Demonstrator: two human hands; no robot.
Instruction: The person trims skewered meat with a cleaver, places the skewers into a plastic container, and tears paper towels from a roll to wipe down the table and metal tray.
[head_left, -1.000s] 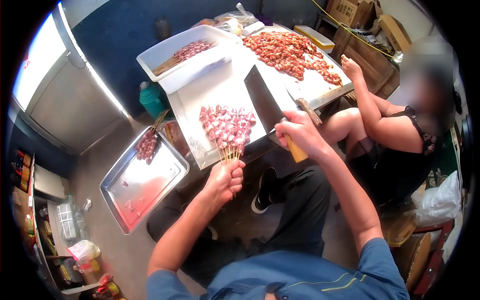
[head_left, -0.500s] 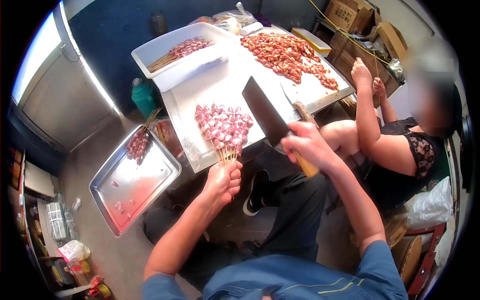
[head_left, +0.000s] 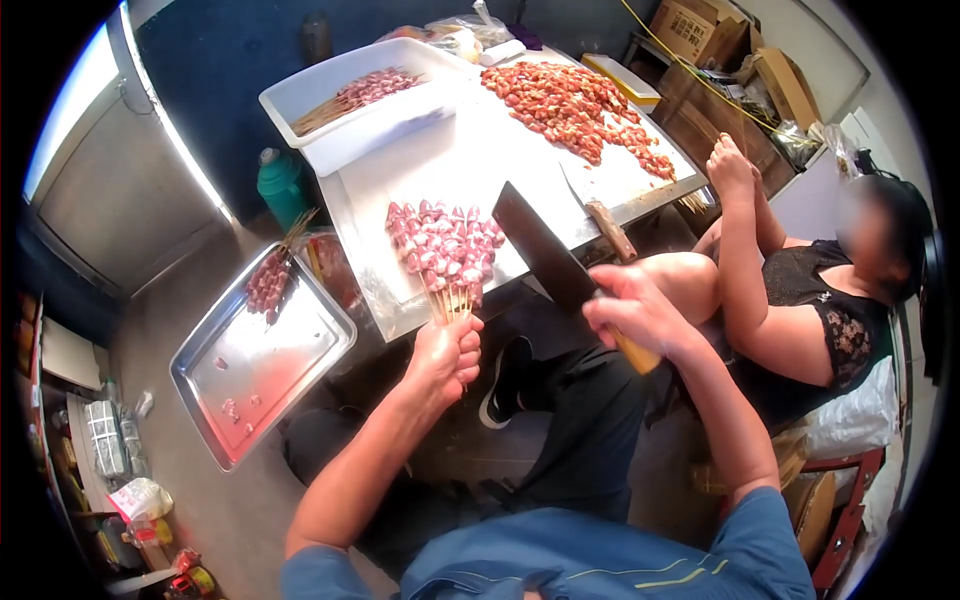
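Note:
My left hand (head_left: 446, 358) is closed round the stick ends of a bunch of meat skewers (head_left: 446, 246). Their pink and dark red pieces fan out over the near edge of the white table (head_left: 385, 190). In my right hand (head_left: 640, 310) is a cleaver (head_left: 545, 245), gripped by its yellowish handle. Its broad dark blade points up and to the left, held apart from the skewers. Another knife (head_left: 610, 230) with a wooden handle lies at the table's right edge, close to the cleaver.
A white tub (head_left: 380, 135) of skewers stands at the back left, and a heap of red meat pieces (head_left: 565, 100) at the back right. A steel tray (head_left: 335, 350) with more skewers is at left, near a green flask (head_left: 280, 185). Another person (head_left: 780, 300) sits at right, hands raised.
My right hand and the cleaver have shifted slightly right and down. The skewers in my left hand have hardly moved. The other person's head has turned and their hands have come closer together.

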